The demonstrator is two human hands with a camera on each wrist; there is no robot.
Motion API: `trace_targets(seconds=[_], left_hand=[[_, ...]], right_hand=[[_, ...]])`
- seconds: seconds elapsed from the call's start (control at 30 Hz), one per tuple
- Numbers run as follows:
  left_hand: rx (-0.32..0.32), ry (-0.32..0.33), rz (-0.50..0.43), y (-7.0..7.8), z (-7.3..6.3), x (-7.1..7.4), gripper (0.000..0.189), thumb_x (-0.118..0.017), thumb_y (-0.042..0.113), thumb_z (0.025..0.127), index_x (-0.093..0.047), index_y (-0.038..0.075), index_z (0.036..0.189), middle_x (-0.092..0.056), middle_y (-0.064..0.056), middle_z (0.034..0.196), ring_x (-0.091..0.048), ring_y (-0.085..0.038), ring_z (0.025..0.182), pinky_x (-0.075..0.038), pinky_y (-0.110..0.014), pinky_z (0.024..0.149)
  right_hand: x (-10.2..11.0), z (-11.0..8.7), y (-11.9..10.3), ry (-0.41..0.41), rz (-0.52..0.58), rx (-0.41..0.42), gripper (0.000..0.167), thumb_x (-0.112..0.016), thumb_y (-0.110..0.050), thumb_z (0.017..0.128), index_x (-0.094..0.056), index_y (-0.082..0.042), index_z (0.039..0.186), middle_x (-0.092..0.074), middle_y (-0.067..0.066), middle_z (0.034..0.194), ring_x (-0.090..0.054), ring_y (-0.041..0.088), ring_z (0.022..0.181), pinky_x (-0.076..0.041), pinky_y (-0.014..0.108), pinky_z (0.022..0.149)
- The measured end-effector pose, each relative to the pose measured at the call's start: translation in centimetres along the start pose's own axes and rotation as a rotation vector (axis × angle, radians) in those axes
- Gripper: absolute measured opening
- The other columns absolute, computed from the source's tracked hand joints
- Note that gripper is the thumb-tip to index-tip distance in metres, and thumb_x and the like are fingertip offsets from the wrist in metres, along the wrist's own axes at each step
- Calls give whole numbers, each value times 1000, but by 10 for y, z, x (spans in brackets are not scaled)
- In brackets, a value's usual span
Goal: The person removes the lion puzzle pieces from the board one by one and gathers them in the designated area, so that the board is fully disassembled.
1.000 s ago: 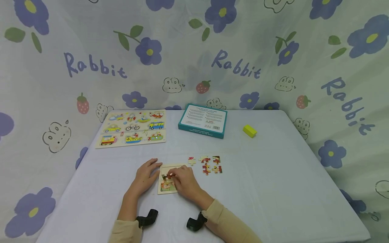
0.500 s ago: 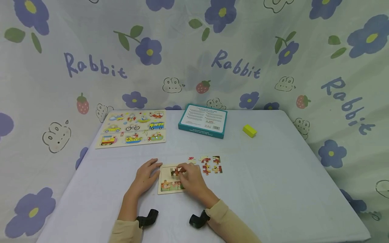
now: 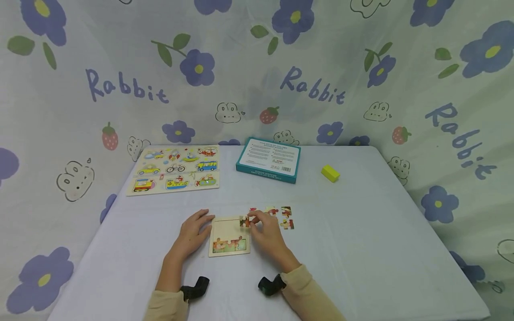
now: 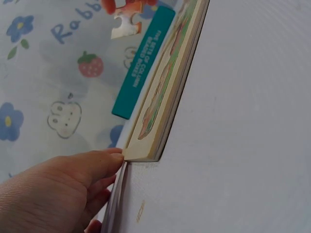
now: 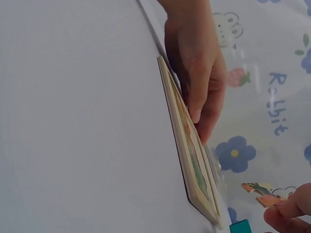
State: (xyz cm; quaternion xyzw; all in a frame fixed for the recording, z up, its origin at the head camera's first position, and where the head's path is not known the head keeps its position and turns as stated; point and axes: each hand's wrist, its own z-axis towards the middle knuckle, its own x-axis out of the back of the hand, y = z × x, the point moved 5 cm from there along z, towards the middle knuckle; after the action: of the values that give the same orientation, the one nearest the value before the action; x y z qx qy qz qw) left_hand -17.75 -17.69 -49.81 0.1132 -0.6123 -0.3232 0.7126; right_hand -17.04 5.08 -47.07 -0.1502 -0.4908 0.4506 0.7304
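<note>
A small wooden puzzle tray (image 3: 229, 254) lies on the white table, with several joined pieces (image 3: 230, 244) along its near edge. My left hand (image 3: 193, 232) rests at the tray's left side; in the left wrist view the thumb touches the tray's corner. Between right thumb and fingers, my right hand (image 3: 268, 236) pinches a puzzle piece (image 3: 244, 221), held above the tray's upper right corner. The right wrist view shows this piece (image 5: 265, 194) raised in the fingertips. Several loose pieces (image 3: 287, 224) lie to the right, partly hidden behind the right hand.
Back left on the table is a vehicle puzzle board (image 3: 172, 169). A teal-edged box (image 3: 268, 159) lies at the back middle, and a yellow block (image 3: 330, 173) sits to its right. A printed cloth (image 3: 249, 89) hangs behind the table.
My right hand has moved right across the tray with the puzzle piece, from its left side to the upper right corner. The left hand has stayed in place.
</note>
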Motion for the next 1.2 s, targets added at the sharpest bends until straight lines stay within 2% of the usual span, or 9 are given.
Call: trace_targets(seconds=[0.23, 0.4, 0.5, 0.7, 0.93, 1.07, 1.2], left_hand=[[20, -14, 0, -2, -2, -1, 33, -61, 11, 86, -60, 3, 118, -47, -19, 131, -39, -37, 123, -30, -55, 98], [21, -15, -8, -1, -1, 0, 33, -61, 11, 87, -60, 3, 118, -47, -19, 131, -39, -38, 122, -30, -55, 99], [27, -24, -10, -1, 0, -1, 33, -60, 12, 87, -60, 3, 119, -46, -19, 131, -39, -37, 123, -29, -54, 99], [32, -33, -11, -1, 1, 0, 33, -60, 13, 87, -60, 4, 119, -46, -18, 131, -38, -37, 123, -29, -54, 99], [25, -33, -12, -1, 1, 1, 33, -59, 14, 88, -60, 4, 119, -46, -18, 132, -38, -37, 124, -29, -55, 99], [31, -37, -12, -2, 0, 0, 33, -59, 14, 88, -59, 4, 119, -46, -18, 132, -38, -37, 124, -29, -55, 99], [27, -36, -6, -2, 1, -1, 33, -59, 15, 88, -59, 4, 120, -46, -18, 132, -38, -36, 124, -29, -54, 99]], right_hand=[[5, -4, 7, -58, -5, -47, 31, -60, 2, 78, -66, -9, 107, -64, -1, 79, -58, 13, 79, -47, 38, 79], [13, -4, 14, -44, -56, -55, 34, -60, 2, 78, -67, -13, 107, -64, -1, 80, -53, 10, 72, -45, 29, 62], [18, -3, 16, -21, -69, -37, 34, -60, 3, 76, -68, -12, 105, -64, -1, 79, -52, 12, 69, -43, 25, 58], [20, -3, 19, 10, -115, 16, 29, -62, 5, 74, -69, -9, 98, -66, 0, 77, -52, 13, 68, -44, 25, 58], [18, -5, 19, 24, -199, 34, 24, -64, 4, 73, -70, -8, 92, -63, -1, 70, -49, 13, 65, -39, 28, 59], [15, -5, 20, -8, -231, 28, 23, -63, 2, 75, -70, -7, 94, -63, -1, 71, -50, 16, 68, -39, 32, 62], [11, -7, 24, -74, -276, 7, 22, -63, -3, 80, -70, -8, 100, -66, 1, 81, -51, 19, 80, -38, 39, 70]])
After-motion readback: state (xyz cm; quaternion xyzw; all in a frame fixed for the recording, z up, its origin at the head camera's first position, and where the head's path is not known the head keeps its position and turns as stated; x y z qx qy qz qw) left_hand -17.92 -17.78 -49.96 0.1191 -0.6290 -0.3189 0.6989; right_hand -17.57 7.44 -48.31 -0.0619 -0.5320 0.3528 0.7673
